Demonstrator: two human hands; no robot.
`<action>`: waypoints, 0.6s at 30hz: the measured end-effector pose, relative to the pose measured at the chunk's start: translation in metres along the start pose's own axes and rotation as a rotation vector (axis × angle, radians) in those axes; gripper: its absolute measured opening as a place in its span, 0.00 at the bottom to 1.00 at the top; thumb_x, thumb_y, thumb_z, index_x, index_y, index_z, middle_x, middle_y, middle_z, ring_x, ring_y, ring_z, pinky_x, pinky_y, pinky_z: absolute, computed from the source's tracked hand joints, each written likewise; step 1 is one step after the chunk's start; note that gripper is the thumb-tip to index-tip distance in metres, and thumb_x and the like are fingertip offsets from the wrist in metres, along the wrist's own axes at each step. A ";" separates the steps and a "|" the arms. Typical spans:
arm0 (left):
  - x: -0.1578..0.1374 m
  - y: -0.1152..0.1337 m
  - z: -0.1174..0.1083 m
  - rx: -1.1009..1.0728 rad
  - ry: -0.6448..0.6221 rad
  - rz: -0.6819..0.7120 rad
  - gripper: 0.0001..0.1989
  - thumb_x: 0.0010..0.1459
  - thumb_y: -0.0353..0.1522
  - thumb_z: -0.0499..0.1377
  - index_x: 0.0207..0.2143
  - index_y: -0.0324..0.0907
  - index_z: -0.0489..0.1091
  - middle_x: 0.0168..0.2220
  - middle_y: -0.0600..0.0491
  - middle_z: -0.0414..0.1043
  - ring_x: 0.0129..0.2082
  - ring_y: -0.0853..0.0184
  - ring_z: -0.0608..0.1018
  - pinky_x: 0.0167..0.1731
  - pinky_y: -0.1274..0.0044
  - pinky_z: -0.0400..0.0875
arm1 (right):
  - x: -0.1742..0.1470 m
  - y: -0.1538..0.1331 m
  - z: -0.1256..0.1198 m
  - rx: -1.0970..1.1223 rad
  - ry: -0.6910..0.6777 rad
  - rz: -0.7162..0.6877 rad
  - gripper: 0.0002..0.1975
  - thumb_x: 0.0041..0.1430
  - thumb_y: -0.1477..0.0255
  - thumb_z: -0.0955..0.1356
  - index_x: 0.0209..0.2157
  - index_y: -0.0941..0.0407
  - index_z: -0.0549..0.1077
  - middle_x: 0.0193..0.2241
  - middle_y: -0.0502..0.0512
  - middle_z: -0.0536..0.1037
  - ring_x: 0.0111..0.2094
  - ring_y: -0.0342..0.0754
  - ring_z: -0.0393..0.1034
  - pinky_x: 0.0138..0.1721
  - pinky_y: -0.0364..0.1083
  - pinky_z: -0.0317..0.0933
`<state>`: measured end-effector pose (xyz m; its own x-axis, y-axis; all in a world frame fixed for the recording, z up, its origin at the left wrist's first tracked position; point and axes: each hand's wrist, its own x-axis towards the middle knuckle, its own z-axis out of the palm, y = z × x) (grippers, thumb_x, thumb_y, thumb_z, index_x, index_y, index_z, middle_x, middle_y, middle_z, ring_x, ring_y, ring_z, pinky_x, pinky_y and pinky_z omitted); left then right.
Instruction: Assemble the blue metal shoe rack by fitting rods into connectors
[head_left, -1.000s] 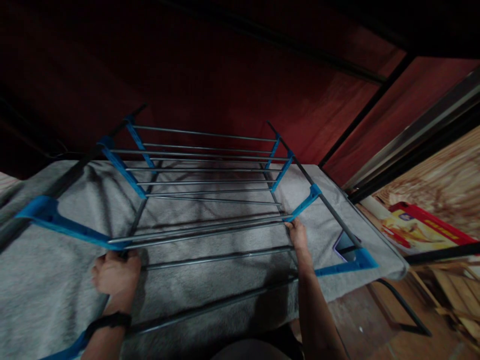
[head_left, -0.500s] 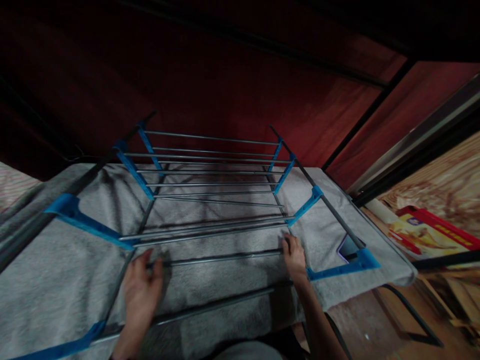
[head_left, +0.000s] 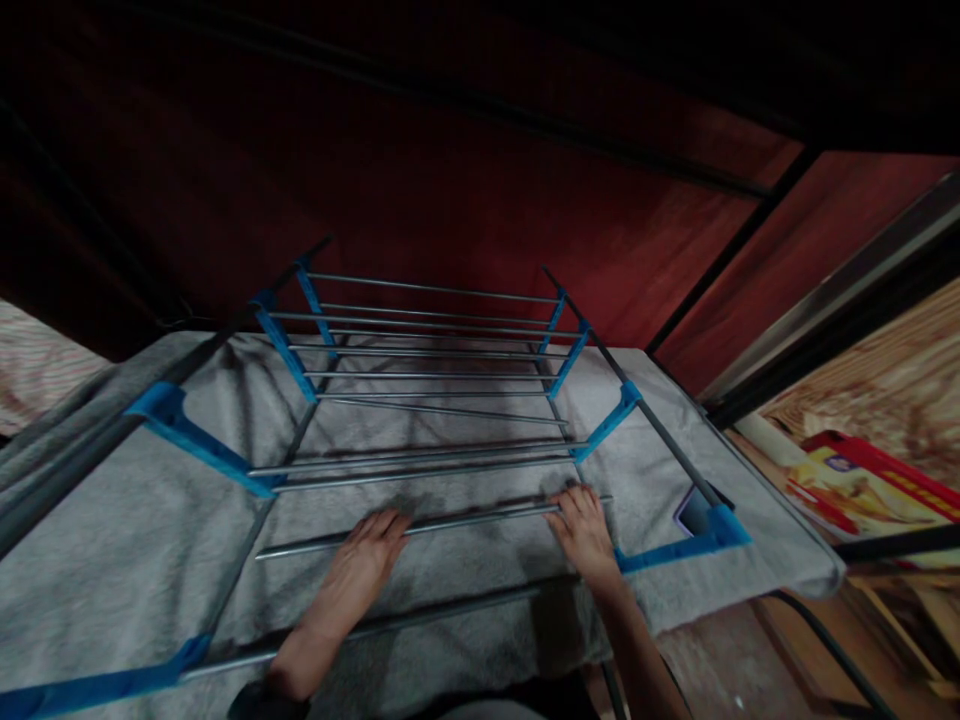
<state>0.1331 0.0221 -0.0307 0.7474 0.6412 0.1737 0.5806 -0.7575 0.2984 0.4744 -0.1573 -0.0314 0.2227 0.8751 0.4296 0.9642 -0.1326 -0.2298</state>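
My left hand is closed over a thin grey metal rod, left of its middle. Near the rod's right end, my right hand curls its fingers over it. Both ends of the rod stick out free past my hands. It lies just in front of a rack lying on its side, with grey side poles, blue plastic brackets and several crossbars. A lower crossbar runs nearer to me, partly behind my left forearm.
A grey blanket covers the surface beneath the rack. Near the right front bracket lies a dark, purple-edged object like a phone. Dark red cloth hangs behind. To the right are a black metal bar and a red and yellow box.
My left hand has moved right along the rod, baring its left end. My right hand has shifted slightly, its fingers now over the rod. The view has tilted slightly.
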 end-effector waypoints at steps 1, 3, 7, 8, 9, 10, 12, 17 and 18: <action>-0.001 0.001 -0.003 -0.026 0.004 -0.004 0.18 0.67 0.36 0.47 0.48 0.44 0.74 0.46 0.48 0.77 0.46 0.60 0.79 0.49 0.66 0.73 | 0.005 -0.002 -0.005 -0.001 0.031 -0.008 0.06 0.67 0.66 0.65 0.41 0.51 0.72 0.38 0.54 0.75 0.46 0.53 0.70 0.60 0.60 0.57; -0.005 0.004 -0.010 -0.069 0.025 -0.011 0.19 0.68 0.38 0.45 0.48 0.43 0.74 0.45 0.47 0.78 0.44 0.60 0.80 0.46 0.68 0.75 | 0.017 -0.006 -0.015 0.004 0.086 -0.025 0.07 0.67 0.67 0.64 0.44 0.51 0.72 0.41 0.55 0.75 0.48 0.53 0.69 0.63 0.62 0.53; -0.015 0.005 -0.024 -0.116 0.116 -0.020 0.20 0.69 0.42 0.45 0.46 0.44 0.73 0.43 0.49 0.80 0.42 0.61 0.81 0.44 0.70 0.76 | 0.037 -0.016 -0.030 0.064 0.201 0.011 0.12 0.69 0.68 0.61 0.50 0.51 0.71 0.49 0.58 0.72 0.56 0.54 0.64 0.64 0.64 0.50; -0.018 0.005 -0.029 -0.125 0.146 -0.025 0.20 0.69 0.43 0.46 0.46 0.45 0.73 0.42 0.49 0.80 0.41 0.61 0.82 0.43 0.71 0.76 | 0.041 -0.018 -0.033 0.095 0.249 0.048 0.14 0.69 0.68 0.60 0.52 0.51 0.70 0.51 0.59 0.71 0.57 0.55 0.63 0.63 0.64 0.52; -0.020 0.005 -0.033 -0.132 0.177 -0.033 0.19 0.68 0.44 0.46 0.46 0.45 0.73 0.41 0.50 0.80 0.41 0.62 0.82 0.42 0.72 0.76 | 0.044 -0.020 -0.034 0.133 0.303 0.097 0.15 0.69 0.68 0.60 0.54 0.51 0.69 0.53 0.60 0.69 0.59 0.55 0.61 0.62 0.63 0.54; -0.023 0.005 -0.038 -0.137 0.206 -0.044 0.19 0.68 0.44 0.47 0.45 0.46 0.73 0.41 0.50 0.80 0.40 0.62 0.82 0.42 0.73 0.77 | 0.045 -0.021 -0.035 0.175 0.358 0.154 0.16 0.69 0.67 0.60 0.55 0.52 0.68 0.55 0.61 0.68 0.59 0.55 0.60 0.62 0.62 0.55; -0.026 0.006 -0.047 -0.146 0.249 -0.062 0.18 0.67 0.45 0.49 0.46 0.46 0.73 0.40 0.52 0.80 0.39 0.63 0.82 0.40 0.73 0.77 | 0.047 -0.021 -0.035 0.266 0.446 0.270 0.18 0.68 0.65 0.60 0.57 0.53 0.66 0.55 0.63 0.67 0.60 0.56 0.60 0.61 0.61 0.56; -0.026 0.012 -0.059 -0.169 0.296 -0.082 0.18 0.67 0.45 0.49 0.45 0.46 0.73 0.39 0.52 0.80 0.38 0.63 0.82 0.39 0.74 0.76 | 0.047 -0.015 -0.024 0.587 0.496 0.514 0.21 0.63 0.58 0.64 0.53 0.55 0.67 0.50 0.63 0.71 0.52 0.55 0.67 0.55 0.58 0.62; -0.025 0.013 -0.060 -0.171 0.294 -0.084 0.18 0.67 0.45 0.49 0.45 0.46 0.73 0.39 0.52 0.80 0.38 0.63 0.82 0.39 0.74 0.76 | 0.048 -0.014 -0.022 0.667 0.491 0.560 0.22 0.62 0.57 0.65 0.52 0.55 0.68 0.49 0.62 0.72 0.50 0.54 0.68 0.54 0.57 0.63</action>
<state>0.1026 0.0032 0.0249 0.5599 0.7269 0.3976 0.5550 -0.6854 0.4714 0.4743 -0.1240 0.0121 0.8005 0.4569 0.3878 0.4572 -0.0471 -0.8881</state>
